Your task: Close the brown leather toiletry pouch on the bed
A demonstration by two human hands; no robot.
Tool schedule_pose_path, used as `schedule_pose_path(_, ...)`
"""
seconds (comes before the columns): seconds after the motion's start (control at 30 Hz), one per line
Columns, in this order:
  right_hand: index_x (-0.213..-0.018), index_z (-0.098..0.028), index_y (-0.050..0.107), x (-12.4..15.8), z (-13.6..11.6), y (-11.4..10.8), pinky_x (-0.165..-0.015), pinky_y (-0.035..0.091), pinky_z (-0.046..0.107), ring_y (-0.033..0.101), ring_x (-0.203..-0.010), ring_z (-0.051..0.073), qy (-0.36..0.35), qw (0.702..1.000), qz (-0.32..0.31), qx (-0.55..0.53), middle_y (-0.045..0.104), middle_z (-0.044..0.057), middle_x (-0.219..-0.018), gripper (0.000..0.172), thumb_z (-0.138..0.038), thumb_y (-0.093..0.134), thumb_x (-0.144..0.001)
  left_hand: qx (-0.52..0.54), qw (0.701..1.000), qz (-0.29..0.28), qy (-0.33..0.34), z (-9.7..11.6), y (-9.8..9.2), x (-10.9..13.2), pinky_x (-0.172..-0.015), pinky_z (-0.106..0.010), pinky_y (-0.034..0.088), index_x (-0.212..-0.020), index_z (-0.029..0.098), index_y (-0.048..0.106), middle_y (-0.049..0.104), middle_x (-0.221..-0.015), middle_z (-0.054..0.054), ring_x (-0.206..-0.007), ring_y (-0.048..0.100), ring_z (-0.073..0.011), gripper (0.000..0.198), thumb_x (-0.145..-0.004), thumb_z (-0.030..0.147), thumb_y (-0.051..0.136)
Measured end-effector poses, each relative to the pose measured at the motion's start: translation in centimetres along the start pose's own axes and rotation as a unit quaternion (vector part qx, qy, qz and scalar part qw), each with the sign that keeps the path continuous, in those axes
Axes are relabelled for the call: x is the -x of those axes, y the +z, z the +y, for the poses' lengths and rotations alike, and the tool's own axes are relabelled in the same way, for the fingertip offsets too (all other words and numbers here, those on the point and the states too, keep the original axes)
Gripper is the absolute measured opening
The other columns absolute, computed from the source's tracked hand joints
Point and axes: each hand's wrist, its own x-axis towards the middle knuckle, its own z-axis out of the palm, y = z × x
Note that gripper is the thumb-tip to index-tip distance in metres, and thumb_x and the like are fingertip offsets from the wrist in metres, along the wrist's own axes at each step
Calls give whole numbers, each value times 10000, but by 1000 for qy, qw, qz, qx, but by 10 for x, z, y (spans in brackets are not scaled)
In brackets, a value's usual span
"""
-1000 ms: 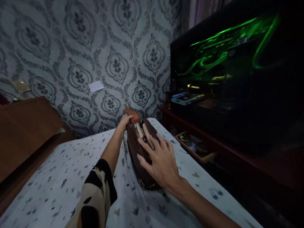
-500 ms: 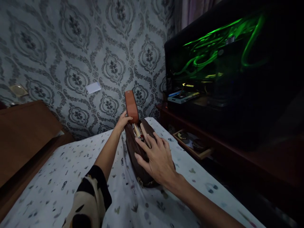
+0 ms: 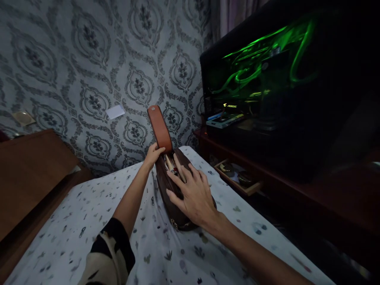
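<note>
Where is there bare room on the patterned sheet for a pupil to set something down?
Widest: the patterned sheet between wooden panel and left forearm. Another patch lies this side of the brown bag, between left sleeve and right forearm. Crowded: the bag's opening, holding slim items, with left hand and right hand at it.

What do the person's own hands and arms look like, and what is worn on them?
The left arm has a beige sleeve with black patches and a broad black cuff. The right arm is bare as far as it shows. The left hand and right hand are ungloved; no ring or watch is visible.
</note>
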Motion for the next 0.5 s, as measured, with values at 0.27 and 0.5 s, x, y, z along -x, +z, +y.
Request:
schedule_pose_path(0.27,-1368,-315,618,0,0,2,-1064,364,561,424,-1346,396,2,1000,-5,-7,578,126,-1387,468,-473,587,-929,-81,996,-5,32,6,4,3,-1057,-407,468,-1087,139,724,740,-1170,-81,-1115,663,-264,454,-804,486,649)
schedule_pose_path(0.5,-1379,-322,610,0,0,1,-1077,361,571,433,-1349,392,2,1000,0,-1,590,128,-1376,484,-472,599,-920,-168,983,-34,70,12,4,18,-1080,-423,455,-1090,139,724,746,-1155,-82,-1122,657,-266,391,-852,410,573)
